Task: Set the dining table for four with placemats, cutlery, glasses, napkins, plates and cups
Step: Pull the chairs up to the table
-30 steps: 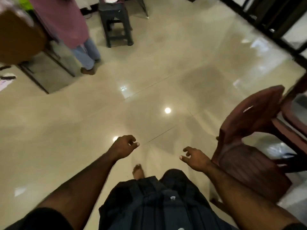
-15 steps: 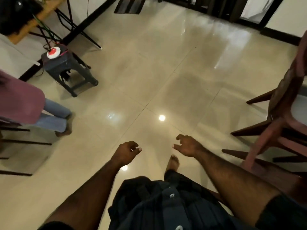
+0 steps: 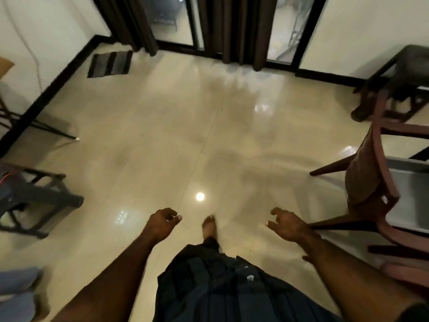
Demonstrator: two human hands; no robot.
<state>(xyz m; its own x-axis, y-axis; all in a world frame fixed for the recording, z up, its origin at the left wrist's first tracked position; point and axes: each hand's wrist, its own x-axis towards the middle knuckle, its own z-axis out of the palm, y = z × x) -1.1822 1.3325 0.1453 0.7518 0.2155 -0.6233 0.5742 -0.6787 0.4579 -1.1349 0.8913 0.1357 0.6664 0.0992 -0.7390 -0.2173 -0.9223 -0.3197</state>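
Low in the frame, my left hand [image 3: 162, 223] and right hand [image 3: 286, 225] hang out in front of me over the floor [image 3: 162, 126], both empty, fingers loosely curled and holding nothing. Between them, just below centre, my bare foot [image 3: 209, 226] rests on the glossy tile, and my dark shirt [image 3: 222, 287] fills the bottom middle. None of the placemats, cutlery, glasses, napkins, plates or cups show anywhere in view.

At the right edge a reddish chair [image 3: 371, 177] stands close beside my right hand, one of its legs running just behind my wrist; I cannot tell whether they touch. A grey worktop [image 3: 411, 182] edge lies beyond the chair. Upper right, a dark stool [image 3: 394, 84] stands near the wall. At the left edge a dark plastic stool [image 3: 34, 196] sits, blurred. Upper left, a striped mat [image 3: 110, 63] lies by the skirting. Across the top, dark curtains [image 3: 236, 29] hang before glass doors.
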